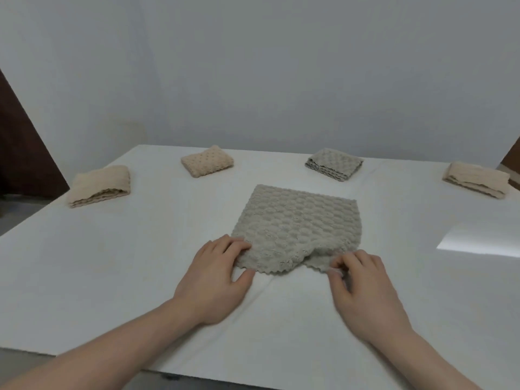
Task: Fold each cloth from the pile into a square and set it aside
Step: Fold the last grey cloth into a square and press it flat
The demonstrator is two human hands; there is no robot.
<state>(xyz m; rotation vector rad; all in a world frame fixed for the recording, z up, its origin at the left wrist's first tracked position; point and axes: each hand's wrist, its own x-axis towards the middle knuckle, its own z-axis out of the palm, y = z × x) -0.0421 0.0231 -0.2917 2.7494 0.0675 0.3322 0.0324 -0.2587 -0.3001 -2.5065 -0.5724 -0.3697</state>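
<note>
A grey textured cloth [298, 226] lies in the middle of the white table [112, 263], flat at its far part and rumpled along its near edge. My left hand [216, 280] pinches the near left corner, fingers on top and thumb at the edge. My right hand [363, 285] pinches the near right corner in the same way. The near edge sags between the two hands.
Folded cloths sit across the far part of the table: a beige one [100, 185] at far left, a beige one [207, 160] left of centre, a grey one [333, 164] right of centre, a beige one [477, 178] at far right. A plain wall stands behind.
</note>
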